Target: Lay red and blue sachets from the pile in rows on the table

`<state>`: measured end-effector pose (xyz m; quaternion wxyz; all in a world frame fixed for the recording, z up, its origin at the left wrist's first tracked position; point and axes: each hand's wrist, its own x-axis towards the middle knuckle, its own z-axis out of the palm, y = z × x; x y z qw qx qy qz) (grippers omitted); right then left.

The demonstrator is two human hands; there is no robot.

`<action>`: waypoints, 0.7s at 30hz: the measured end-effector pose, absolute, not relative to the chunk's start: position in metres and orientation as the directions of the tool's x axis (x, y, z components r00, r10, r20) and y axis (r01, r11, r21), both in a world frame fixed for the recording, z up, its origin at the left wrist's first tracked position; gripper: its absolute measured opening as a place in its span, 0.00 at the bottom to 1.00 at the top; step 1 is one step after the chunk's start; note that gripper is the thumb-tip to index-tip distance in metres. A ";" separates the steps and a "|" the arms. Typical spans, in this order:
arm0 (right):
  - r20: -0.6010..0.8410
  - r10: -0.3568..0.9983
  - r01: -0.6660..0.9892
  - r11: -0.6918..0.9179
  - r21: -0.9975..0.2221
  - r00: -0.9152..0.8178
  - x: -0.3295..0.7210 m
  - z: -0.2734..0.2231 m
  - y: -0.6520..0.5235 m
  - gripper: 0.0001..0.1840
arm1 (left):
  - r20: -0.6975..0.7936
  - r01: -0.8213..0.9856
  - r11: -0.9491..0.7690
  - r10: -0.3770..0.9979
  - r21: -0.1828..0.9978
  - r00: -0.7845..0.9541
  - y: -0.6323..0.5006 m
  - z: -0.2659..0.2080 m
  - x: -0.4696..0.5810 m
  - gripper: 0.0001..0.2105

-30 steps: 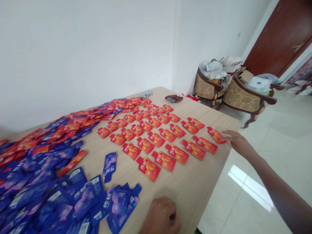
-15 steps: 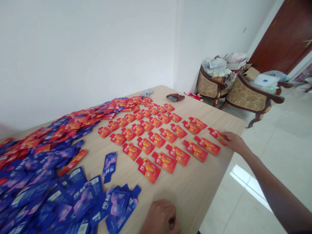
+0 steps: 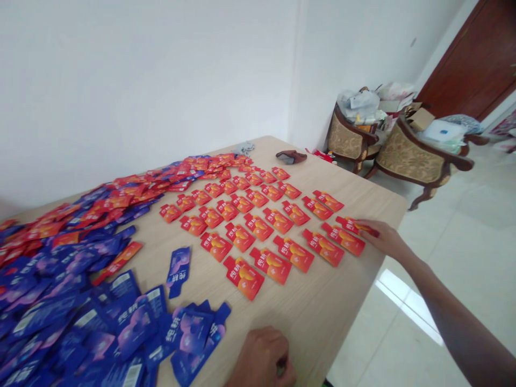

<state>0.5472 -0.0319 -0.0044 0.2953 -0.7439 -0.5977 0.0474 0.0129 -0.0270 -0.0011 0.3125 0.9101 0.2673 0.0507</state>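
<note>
First: A person's right hand (image 3: 384, 236) reaches over the desk (image 3: 310, 312) to a red pouch (image 3: 350, 224), between 3 and 4 o'clock from the centre of the view, at the outer end of the laid-out rows. The fingers lie close together over the pouch's outer end; whether they pinch it from both sides cannot be told.

Second: What would serve that hand best?

First: Light, even pressure, probably, with the pouch flat and its long edges parallel to those of the neighbouring pouch (image 3: 343, 239), just toward 8 o'clock. Pushed hard, it could ride up over that neighbour.

Second: And the left hand (image 3: 262, 355)?

First: At 6 o'clock, curled into a loose fist, no pouch showing in it. A heap of purple pouches (image 3: 133, 325) spreads at 8 o'clock.

Second: What has changed?

First: One second earlier, only fingertips met the pouch's outer end, and a plain gap parted it from its neighbour. Now the fingers cover more of it and the gap has narrowed; whether the two touch is unclear. The left hand has barely shifted.
</note>
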 end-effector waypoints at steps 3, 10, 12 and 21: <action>0.303 0.912 0.864 -0.098 -0.493 0.276 0.550 -0.007 -0.031 0.23 | -0.071 0.459 -0.654 0.528 0.602 0.846 -0.028 -0.001 0.013 0.11; 0.298 0.908 0.868 -0.123 -0.482 0.294 0.557 -0.019 -0.032 0.25 | -0.029 0.452 -0.667 0.543 0.592 0.839 -0.031 -0.001 0.012 0.10; 0.301 0.909 0.873 -0.120 -0.473 0.288 0.557 -0.021 -0.032 0.24 | -0.031 0.456 -0.663 0.548 0.594 0.836 -0.032 0.001 0.012 0.10; 0.469 0.815 0.908 -0.156 -0.390 0.341 0.530 0.009 -0.040 0.22 | -0.062 0.465 -0.645 0.545 0.606 0.836 -0.033 0.005 0.012 0.08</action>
